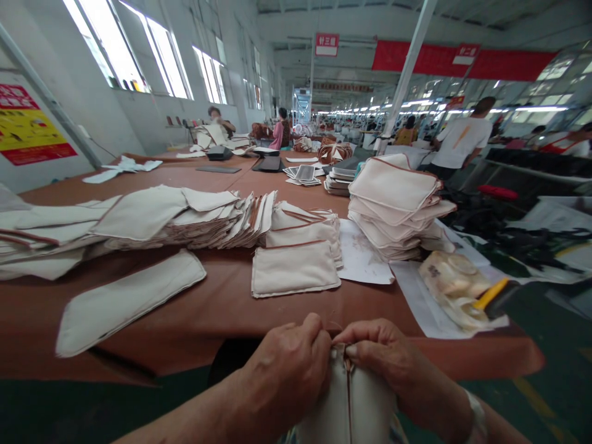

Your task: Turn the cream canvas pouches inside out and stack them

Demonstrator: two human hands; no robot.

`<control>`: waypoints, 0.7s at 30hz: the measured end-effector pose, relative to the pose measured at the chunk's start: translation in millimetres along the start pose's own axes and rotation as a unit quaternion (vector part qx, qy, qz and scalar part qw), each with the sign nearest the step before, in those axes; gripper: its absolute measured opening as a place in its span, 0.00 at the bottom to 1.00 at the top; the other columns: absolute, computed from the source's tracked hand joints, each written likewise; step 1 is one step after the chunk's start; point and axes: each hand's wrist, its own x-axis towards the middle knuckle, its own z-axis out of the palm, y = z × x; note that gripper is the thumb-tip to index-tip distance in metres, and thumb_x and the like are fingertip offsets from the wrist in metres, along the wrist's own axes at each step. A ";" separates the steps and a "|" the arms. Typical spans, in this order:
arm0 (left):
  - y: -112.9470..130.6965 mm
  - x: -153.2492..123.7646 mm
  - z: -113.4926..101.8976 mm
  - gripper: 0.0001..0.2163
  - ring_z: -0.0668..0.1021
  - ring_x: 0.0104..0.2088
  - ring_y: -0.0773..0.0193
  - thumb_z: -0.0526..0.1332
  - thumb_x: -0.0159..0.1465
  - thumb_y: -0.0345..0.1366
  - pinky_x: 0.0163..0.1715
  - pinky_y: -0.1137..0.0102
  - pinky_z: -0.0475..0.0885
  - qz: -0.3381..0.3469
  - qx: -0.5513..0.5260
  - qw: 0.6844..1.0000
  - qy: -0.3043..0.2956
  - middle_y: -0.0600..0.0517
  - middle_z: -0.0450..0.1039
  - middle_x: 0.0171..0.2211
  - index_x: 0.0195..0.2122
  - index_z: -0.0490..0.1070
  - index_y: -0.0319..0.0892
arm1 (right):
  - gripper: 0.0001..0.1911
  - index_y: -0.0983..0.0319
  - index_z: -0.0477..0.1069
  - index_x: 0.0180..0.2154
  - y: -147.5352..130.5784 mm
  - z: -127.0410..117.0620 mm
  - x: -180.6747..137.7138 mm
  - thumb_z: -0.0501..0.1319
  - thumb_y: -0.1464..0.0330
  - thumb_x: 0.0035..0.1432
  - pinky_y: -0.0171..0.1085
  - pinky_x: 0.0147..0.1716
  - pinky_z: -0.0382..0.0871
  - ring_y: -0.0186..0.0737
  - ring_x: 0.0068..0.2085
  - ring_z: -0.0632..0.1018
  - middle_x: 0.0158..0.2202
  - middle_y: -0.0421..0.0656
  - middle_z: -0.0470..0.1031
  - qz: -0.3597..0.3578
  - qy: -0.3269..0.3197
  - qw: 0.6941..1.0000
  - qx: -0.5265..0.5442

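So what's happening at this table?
A person's left hand and right hand hold the upper end of a cream fabric piece at the table's near edge, a dark line running down its middle. On the brown table, a flat cream piece lies just beyond the hands, a longer one to the left. Behind them is a row of overlapping pieces; a taller stack stands right.

Pale wristband (476,418) on the right
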 end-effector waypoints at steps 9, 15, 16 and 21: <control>-19.1 9.6 -12.1 0.04 0.66 0.28 0.69 0.52 0.59 0.27 0.28 0.75 0.62 -0.139 -0.357 0.923 -0.044 0.55 0.63 0.28 0.29 0.63 0.40 | 0.10 0.67 0.77 0.28 0.3 0.4 -3.1 0.57 0.74 0.53 0.30 0.25 0.57 0.31 0.26 0.65 0.23 0.40 0.71 -0.055 0.021 0.964 -0.261; -28.6 11.0 -10.0 0.07 0.59 0.23 0.71 0.58 0.56 0.38 0.22 0.76 0.55 -0.199 -0.673 0.698 -0.140 0.58 0.58 0.24 0.31 0.65 0.38 | 0.09 0.67 0.76 0.28 -2.1 -0.2 -3.6 0.58 0.71 0.54 0.31 0.27 0.59 0.33 0.27 0.66 0.25 0.41 0.72 -0.057 0.006 0.970 -0.236; -28.8 10.6 -8.1 0.07 0.60 0.23 0.71 0.59 0.55 0.37 0.23 0.76 0.55 -0.202 -0.697 0.674 -0.139 0.57 0.59 0.24 0.30 0.65 0.38 | 0.09 0.67 0.76 0.28 -3.0 -0.3 -3.8 0.58 0.70 0.53 0.31 0.26 0.58 0.33 0.27 0.66 0.25 0.41 0.72 -0.055 0.002 0.971 -0.231; -29.7 9.3 -2.3 0.05 0.62 0.24 0.70 0.59 0.54 0.34 0.23 0.76 0.56 -0.202 -0.741 0.624 -0.142 0.56 0.60 0.24 0.28 0.65 0.38 | 0.07 0.67 0.73 0.27 -7.2 -0.6 -5.8 0.57 0.71 0.52 0.31 0.25 0.57 0.32 0.26 0.65 0.25 0.41 0.71 -0.052 -0.006 0.973 -0.225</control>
